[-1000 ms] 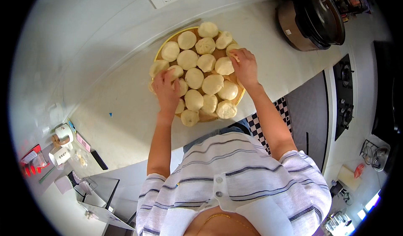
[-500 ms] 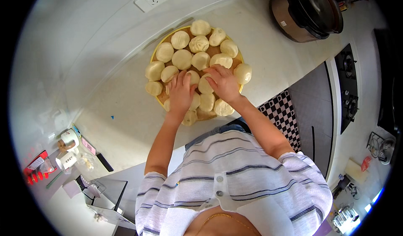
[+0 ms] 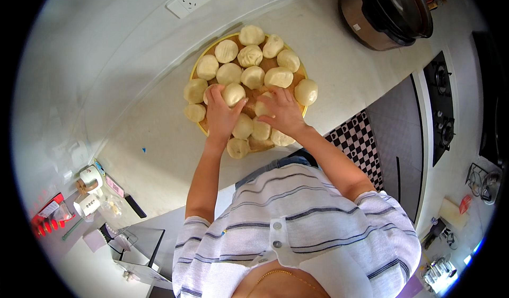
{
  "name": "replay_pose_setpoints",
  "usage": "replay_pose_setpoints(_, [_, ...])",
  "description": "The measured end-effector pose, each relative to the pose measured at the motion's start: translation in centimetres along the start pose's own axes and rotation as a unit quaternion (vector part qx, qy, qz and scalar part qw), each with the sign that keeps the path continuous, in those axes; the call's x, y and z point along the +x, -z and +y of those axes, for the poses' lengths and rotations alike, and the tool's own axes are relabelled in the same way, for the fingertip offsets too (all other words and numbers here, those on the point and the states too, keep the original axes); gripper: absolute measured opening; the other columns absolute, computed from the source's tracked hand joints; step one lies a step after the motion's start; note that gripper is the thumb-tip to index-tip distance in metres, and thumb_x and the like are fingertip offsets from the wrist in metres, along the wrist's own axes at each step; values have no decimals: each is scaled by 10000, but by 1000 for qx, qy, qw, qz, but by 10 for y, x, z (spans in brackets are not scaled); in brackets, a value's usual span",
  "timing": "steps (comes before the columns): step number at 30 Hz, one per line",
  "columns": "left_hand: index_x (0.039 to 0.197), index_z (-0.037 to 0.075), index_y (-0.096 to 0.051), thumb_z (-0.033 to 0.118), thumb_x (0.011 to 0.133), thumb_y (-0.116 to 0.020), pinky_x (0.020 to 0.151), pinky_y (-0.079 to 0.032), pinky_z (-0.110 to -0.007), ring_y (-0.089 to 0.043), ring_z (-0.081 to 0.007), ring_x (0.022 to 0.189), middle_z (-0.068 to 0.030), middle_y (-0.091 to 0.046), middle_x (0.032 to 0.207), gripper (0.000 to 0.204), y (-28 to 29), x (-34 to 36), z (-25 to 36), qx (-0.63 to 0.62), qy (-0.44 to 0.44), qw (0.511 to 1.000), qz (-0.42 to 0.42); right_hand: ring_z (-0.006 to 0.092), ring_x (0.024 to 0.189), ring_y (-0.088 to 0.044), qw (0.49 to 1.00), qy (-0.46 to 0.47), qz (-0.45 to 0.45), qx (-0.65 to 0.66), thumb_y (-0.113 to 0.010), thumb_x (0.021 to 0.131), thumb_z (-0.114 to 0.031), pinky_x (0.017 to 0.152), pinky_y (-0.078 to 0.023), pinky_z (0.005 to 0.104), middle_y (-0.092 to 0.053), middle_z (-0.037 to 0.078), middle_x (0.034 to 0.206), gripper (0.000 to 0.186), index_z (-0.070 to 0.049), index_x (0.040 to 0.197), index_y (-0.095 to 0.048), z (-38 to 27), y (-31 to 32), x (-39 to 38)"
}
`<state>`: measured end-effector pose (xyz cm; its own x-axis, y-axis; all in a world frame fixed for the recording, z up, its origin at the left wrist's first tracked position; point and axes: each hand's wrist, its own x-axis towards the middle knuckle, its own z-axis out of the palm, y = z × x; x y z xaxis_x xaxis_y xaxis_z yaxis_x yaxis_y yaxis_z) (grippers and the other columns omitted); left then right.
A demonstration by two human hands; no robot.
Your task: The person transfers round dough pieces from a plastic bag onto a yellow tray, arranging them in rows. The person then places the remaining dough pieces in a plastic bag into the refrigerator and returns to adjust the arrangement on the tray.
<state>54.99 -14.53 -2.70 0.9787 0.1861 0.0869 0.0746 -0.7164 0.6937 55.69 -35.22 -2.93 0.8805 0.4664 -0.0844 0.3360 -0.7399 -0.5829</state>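
The left hand (image 3: 222,116) is gripping a round bun (image 3: 233,94) between thumb and fingers, over a yellow-rimmed board (image 3: 269,63). The right hand (image 3: 285,112) is curving its fingers over a second bun (image 3: 261,107) (whether they are gripping it, I cannot tell). Other buns (image 3: 229,73) are lying around them, and a brown cooker (image 3: 366,26) is standing well apart on the counter (image 3: 336,59).

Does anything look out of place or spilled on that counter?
Nothing looks spilled. One pale bun at the right and a second bun at the left lap over the yellow rim of the round board, unlike most others. A small blue scrap also lies oddly alone on the counter.
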Motion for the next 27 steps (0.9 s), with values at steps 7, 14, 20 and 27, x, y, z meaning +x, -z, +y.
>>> replay_pose_setpoints(7, [1261,65,-555,259,802,-778,866,-514,-375,-546,-285,1143,-119,-492,1318,546,6,10,-11,-3,40,972,-233,285,1048,-570,995,-52,73,48,-834,717,-336,892,-503,405,-617,85,1123,613,-118,1234,-588,12,14,13])
replay_pose_setpoints(14, [1298,28,-562,335,811,-758,810,-529,-376,-640,-301,926,-155,-540,1242,607,9,16,-43,-86,-43,967,-237,284,846,-654,954,-102,125,252,-750,836,-324,711,-544,411,-647,79,1070,441,-147,1210,-598,9,0,27])
replay_pose_setpoints(20, [1210,15,-587,407,805,-764,763,-536,-404,-640,-336,925,-155,-509,1248,591,6,13,-20,90,-1,980,-180,302,853,-662,994,-61,73,50,-681,883,-343,727,-543,413,-631,67,1082,345,-218,1202,-641,13,-17,19])
replay_pose_setpoints(27, [1196,51,-578,473,829,-720,711,-535,-422,-665,-326,882,-127,-535,1206,576,-7,13,-4,115,-69,990,-42,303,887,-630,994,-48,86,-43,-710,850,-349,781,-528,412,-590,74,1053,406,-222,1229,-641,4,-13,25])
